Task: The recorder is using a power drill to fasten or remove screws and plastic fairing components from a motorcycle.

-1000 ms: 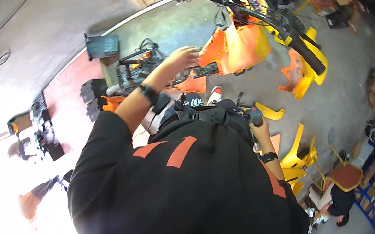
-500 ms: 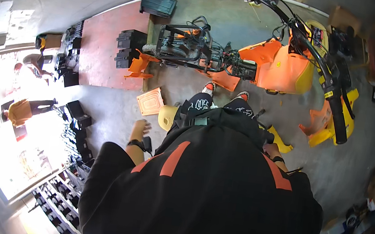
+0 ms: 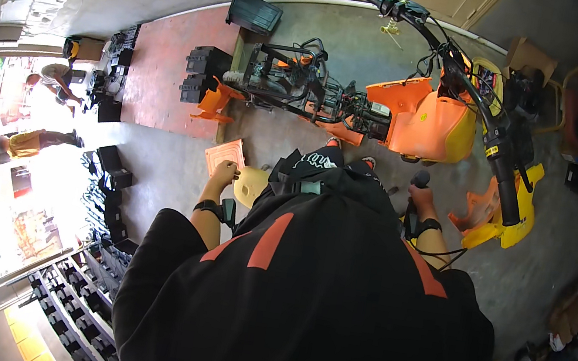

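Observation:
In front of me stands a partly stripped scooter with a bare black frame, orange body panels and a black handlebar. My right hand is closed around a black tool with a rounded dark end; the tool's kind is not clear. A wristband and a black cable show at that wrist. My left hand has curled fingers beside a pale yellow rounded piece and a flat orange panel; whatever it may hold is hidden.
Yellow and orange body panels lie to the right. At the left are a red platform, black boxes and a dark bin. Black parts line the floor by a bright doorway, where two people are seen.
My right hand has come forward, bringing the black tool into clearer view. My left hand has risen forward and its fingers have curled. My feet have shifted and the view has turned slightly.

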Tool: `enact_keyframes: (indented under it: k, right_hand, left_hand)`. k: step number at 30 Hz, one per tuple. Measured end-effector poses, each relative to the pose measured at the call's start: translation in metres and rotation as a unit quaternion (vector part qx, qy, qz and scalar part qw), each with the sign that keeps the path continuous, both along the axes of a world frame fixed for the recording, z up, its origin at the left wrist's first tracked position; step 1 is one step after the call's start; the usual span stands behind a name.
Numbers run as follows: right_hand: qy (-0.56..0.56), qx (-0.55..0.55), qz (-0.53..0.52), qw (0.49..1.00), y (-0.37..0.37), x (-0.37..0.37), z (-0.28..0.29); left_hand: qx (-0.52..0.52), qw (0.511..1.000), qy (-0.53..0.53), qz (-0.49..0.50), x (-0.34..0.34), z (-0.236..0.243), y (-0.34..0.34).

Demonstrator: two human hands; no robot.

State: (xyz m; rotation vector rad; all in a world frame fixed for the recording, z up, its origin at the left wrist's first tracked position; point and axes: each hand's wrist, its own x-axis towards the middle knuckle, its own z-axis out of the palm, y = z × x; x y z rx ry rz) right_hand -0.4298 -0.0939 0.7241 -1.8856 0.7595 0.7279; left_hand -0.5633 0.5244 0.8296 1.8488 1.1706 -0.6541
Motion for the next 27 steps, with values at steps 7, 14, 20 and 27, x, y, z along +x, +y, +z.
enact_keyframes:
  k: [7,14,20,27]
  right_hand:
    - [0.044,-0.117,0.114,0.986,-0.013,-0.076,-0.046]
    - [0.24,-0.201,-0.009,0.95,0.059,-0.101,0.082]
    - [0.23,-0.121,-0.09,0.961,0.065,-0.14,0.082]
    - [0.156,-0.042,-0.1,0.982,0.138,-0.087,0.116]
  left_hand:
    - [-0.045,0.996,0.012,-0.07,0.042,-0.008,0.006]
    - [-0.087,0.979,0.061,-0.173,0.091,-0.049,0.036]
    - [-0.102,0.969,-0.027,-0.223,0.182,-0.087,0.06]
    - [-0.121,0.98,-0.076,-0.141,0.218,-0.085,0.095]
